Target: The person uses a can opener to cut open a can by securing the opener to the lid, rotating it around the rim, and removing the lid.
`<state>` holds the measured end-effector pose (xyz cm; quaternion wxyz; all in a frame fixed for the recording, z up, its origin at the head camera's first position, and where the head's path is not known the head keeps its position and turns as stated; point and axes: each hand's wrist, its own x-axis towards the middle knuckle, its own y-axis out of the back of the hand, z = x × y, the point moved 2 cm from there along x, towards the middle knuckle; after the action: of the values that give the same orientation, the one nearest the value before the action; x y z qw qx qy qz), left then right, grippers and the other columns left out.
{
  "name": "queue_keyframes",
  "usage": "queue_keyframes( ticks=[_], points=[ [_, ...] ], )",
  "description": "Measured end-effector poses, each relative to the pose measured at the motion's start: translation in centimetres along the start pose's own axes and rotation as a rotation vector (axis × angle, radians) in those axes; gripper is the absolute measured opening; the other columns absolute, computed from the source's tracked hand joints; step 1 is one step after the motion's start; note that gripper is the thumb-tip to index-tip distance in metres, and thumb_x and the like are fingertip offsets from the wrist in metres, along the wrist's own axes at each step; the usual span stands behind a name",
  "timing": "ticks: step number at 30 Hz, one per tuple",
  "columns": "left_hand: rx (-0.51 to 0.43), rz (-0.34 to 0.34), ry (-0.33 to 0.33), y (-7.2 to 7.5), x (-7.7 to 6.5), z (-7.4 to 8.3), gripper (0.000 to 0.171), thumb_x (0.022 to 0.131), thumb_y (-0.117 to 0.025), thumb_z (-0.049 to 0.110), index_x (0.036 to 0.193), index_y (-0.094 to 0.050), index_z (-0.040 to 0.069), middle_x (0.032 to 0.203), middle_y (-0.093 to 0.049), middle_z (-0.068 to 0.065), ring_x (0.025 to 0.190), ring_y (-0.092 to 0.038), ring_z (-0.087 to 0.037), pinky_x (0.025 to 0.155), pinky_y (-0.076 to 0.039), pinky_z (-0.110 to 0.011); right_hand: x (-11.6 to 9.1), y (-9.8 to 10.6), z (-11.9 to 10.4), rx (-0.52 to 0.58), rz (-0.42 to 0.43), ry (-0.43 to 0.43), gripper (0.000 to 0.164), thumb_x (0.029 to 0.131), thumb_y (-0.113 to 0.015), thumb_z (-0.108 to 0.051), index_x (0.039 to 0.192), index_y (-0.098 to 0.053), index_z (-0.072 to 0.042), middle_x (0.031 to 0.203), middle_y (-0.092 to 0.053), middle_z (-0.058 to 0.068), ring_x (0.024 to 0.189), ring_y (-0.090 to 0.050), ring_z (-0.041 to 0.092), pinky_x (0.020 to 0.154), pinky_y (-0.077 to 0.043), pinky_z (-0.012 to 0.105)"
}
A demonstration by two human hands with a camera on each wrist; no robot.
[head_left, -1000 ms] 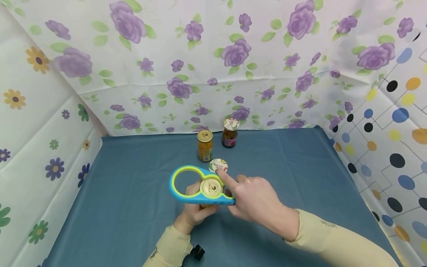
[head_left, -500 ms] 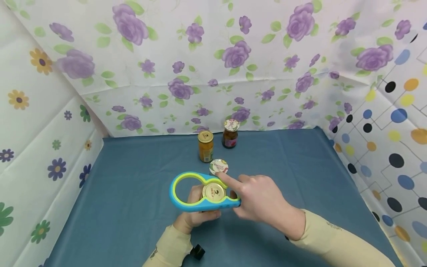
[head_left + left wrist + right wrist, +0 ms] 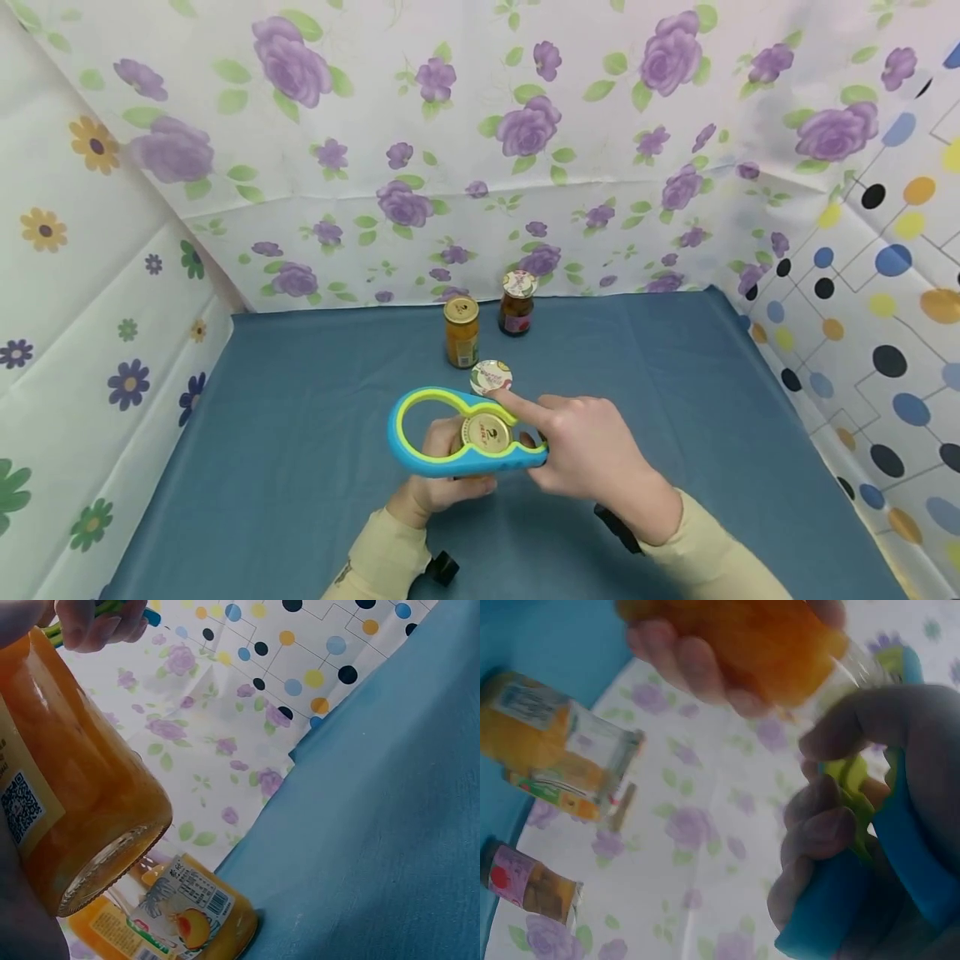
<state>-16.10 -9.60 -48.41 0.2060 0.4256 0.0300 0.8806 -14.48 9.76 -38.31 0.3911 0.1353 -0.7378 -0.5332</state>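
Observation:
Over the middle of the table, my left hand (image 3: 442,479) grips a glass jar of orange fruit (image 3: 97,772) with a gold lid (image 3: 487,432), lifted and tilted in the left wrist view. A blue and lime-green jar opener (image 3: 405,450) surrounds that lid. My right hand (image 3: 588,442) holds the opener's handle end, its index finger stretched along the upper arm. Just behind, a jar with a patterned white lid (image 3: 491,377) is partly hidden by the opener and finger. In the left wrist view, a peach-labelled jar (image 3: 195,907) stands beyond the held one.
Another gold-lidded jar (image 3: 462,333) stands farther back on the blue cloth (image 3: 315,400). Behind it to the right is a smaller dark jar (image 3: 517,304) near the back edge. Flower-printed sheets (image 3: 337,167) rise at the back and left, a dotted sheet (image 3: 885,333) at the right.
The jar and opener have shifted slightly right and nearer, the opener's angle changing a little. My right wrist has turned, bringing its black strap into view. Both hands keep their hold.

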Motion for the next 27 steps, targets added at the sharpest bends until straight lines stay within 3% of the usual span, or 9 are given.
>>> queue_keyframes(
  ticks=[4,6,8,13,19,27],
  points=[
    [-0.055,0.022,0.007,0.2,0.5,0.0,0.049,0.080,-0.072,0.027,0.120,-0.060,0.001,0.095,-0.069,-0.009,0.077,-0.062,-0.016,0.069,-0.055,-0.037,0.1,0.1,0.7,0.034,0.030,-0.004,0.081,0.062,-0.072,-0.017,0.138,-0.057,-0.037,0.056,-0.031,-0.014,0.043,-0.023,0.007,0.043,-0.015,0.024],
    [-0.081,0.050,0.016,0.5,0.6,-0.1,0.046,0.079,-0.072,0.023,0.118,-0.060,0.001,0.090,-0.069,-0.008,0.074,-0.061,-0.015,0.068,-0.055,-0.037,0.1,0.1,1.0,0.054,0.046,-0.016,0.083,0.060,-0.072,-0.016,0.139,-0.056,-0.037,0.057,-0.032,-0.014,0.043,-0.025,0.007,0.043,-0.017,0.024],
    [-0.133,0.079,0.019,0.8,0.4,0.0,0.043,0.079,-0.072,0.015,0.117,-0.059,-0.002,0.084,-0.067,-0.010,0.068,-0.060,-0.014,0.062,-0.055,-0.036,0.2,0.1,1.2,0.083,0.064,-0.037,0.085,0.060,-0.073,-0.016,0.140,-0.055,-0.037,0.057,-0.034,-0.015,0.044,-0.027,0.006,0.043,-0.020,0.024],
    [-0.144,0.134,0.001,1.3,-0.4,0.1,0.039,0.073,-0.066,0.004,0.110,-0.057,-0.005,0.085,-0.065,-0.013,0.067,-0.062,-0.021,0.059,-0.057,-0.038,0.0,0.2,1.8,0.169,0.118,-0.088,0.080,0.066,-0.073,-0.013,0.140,-0.055,-0.036,0.058,-0.038,-0.017,0.047,-0.032,0.004,0.044,-0.027,0.024],
    [-0.109,0.182,0.050,1.9,-0.5,0.1,0.047,0.065,-0.061,-0.001,0.112,-0.060,-0.002,0.086,-0.068,-0.012,0.067,-0.064,-0.025,0.059,-0.058,-0.042,-0.5,0.6,2.7,0.172,0.159,-0.111,0.072,0.071,-0.072,-0.015,0.137,-0.056,-0.037,0.061,-0.041,-0.018,0.047,-0.034,0.003,0.043,-0.028,0.025],
    [0.053,0.282,0.032,4.3,-0.2,0.6,0.040,0.063,-0.062,-0.005,0.103,-0.059,-0.005,0.078,-0.064,-0.016,0.067,-0.061,-0.027,0.064,-0.056,-0.035,-0.3,1.2,3.6,0.184,0.162,-0.098,0.069,0.072,-0.071,-0.016,0.138,-0.057,-0.034,0.062,-0.044,-0.017,0.047,-0.033,0.004,0.043,-0.027,0.025]
  ],
)
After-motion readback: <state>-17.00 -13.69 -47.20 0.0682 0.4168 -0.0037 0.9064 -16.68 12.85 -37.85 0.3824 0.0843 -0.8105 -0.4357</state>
